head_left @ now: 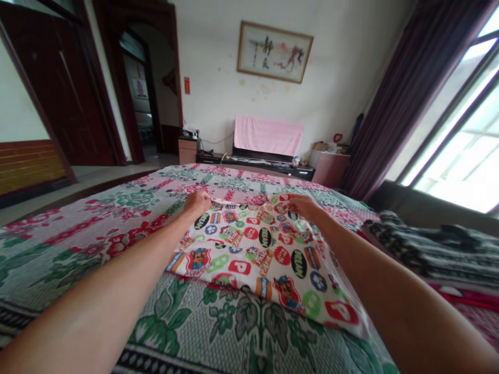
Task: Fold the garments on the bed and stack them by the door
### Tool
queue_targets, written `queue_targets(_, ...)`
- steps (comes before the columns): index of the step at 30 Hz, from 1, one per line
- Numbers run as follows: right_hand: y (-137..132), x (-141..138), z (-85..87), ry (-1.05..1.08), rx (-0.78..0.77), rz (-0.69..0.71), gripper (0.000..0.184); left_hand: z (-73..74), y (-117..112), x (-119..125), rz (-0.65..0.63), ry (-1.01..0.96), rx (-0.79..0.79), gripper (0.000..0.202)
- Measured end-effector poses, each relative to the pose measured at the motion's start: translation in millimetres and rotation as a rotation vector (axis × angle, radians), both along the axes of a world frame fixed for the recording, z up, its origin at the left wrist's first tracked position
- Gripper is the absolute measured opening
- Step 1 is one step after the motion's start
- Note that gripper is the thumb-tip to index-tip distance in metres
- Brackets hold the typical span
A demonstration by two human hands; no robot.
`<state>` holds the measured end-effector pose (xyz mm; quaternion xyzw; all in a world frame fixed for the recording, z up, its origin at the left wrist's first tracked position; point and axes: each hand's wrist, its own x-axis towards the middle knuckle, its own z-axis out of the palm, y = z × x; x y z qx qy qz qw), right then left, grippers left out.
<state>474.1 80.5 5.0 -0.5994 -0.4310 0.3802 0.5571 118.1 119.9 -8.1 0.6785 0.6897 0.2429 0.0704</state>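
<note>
A white cloth printed with cartoon badges [265, 259] lies flat on a bed covered by a green, pink and red floral sheet [117, 228]. Both my arms reach forward over it. My left hand [198, 201] is curled into a fist, gripping the cloth's far left corner. My right hand [302, 205] rests with fingers bent on the far right corner, pinching its edge. The far edge of the cloth runs straight between the two hands.
A black-and-white striped folded fabric [429, 249] lies on the bed at my right. Beyond the bed stand a low dark TV cabinet [257, 163] with a pink towel [268, 135] draped above it, a doorway at left, and a curtain and window at right.
</note>
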Motion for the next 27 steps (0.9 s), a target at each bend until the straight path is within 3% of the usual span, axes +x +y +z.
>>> queue_targets(6,-55,13,34.8,0.091,0.111,0.159,0.007,20.6,-33,-20,-0.148,0.176,0.136,0.024)
queue_targets(11,-98,22,19.3,0.034,0.023,0.153,0.030,24.7,-55,-40,-0.244,0.329,0.078,0.022)
queue_targets(15,-117,18,0.6,-0.317,-0.049,0.081,0.037,15.8,-62,-48,-0.273,0.366,0.062,0.021)
queue_targets(20,-122,2,4.8,-1.045,0.071,-0.170,0.031,6.7,-61,-46,-0.256,0.404,0.079,0.021)
queue_targets(24,-118,-9,6.8,-1.161,0.153,-0.116,0.021,2.4,-59,-44,-0.251,0.380,0.107,0.019)
queue_targets(27,-115,-13,0.7,-1.217,0.041,-0.002,0.023,-0.8,-58,-44,-0.243,0.371,0.117,0.019)
